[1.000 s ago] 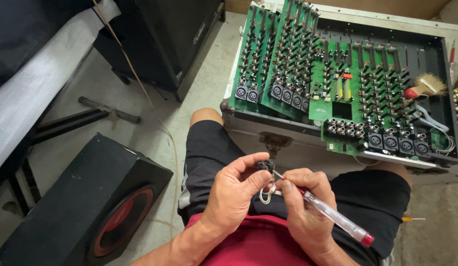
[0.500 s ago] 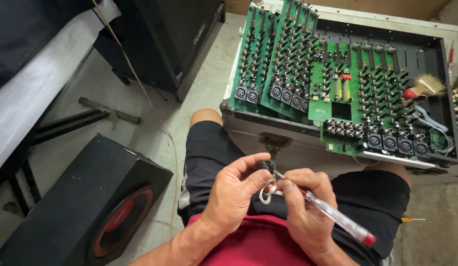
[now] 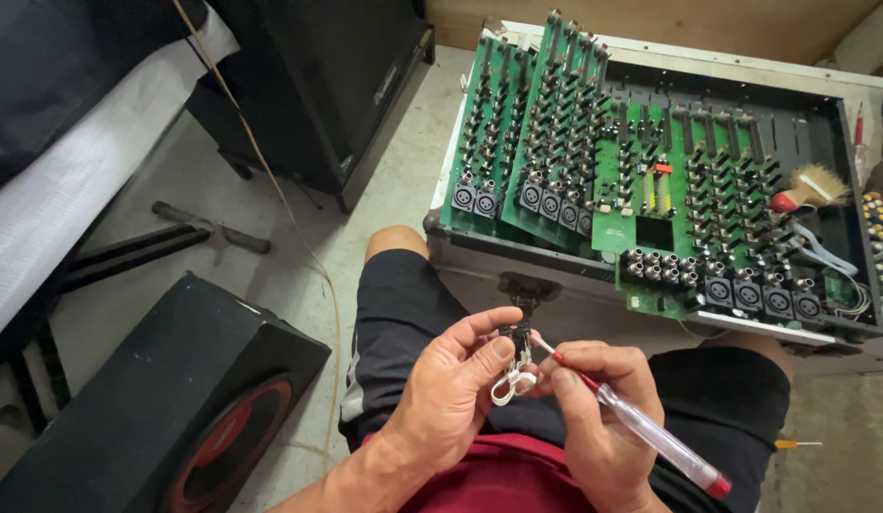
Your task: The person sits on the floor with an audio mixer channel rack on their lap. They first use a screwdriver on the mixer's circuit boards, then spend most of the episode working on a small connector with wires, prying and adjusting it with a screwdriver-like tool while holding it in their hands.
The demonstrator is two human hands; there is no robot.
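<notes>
Left hand was closed around a small black part, thumb and fingertips pinching it from the sides, palm turned inward. The part sat at the tips of the left fingers, above the lap, just in front of the edge of the open case. A short loop of white wire hung from its underside, touching the left thumb.

Right hand was closed on a screwdriver with a clear handle and red end cap, held like a pen. Its metal tip pointed up and left and met the black part from the right side; the handle ran down and right past the wrist. The two hands were touching or nearly so around the part.

Person seated, black shorts and red shirt visible under the hands.

Directly ahead of the knees: an open metal case holding green circuit boards with rows of black components and round sockets along the near edge. A small brush with a red handle lay inside the case at the right.

On the concrete floor to the left: a black speaker box with a red-ringed cone, and a larger black cabinet farther back
</notes>
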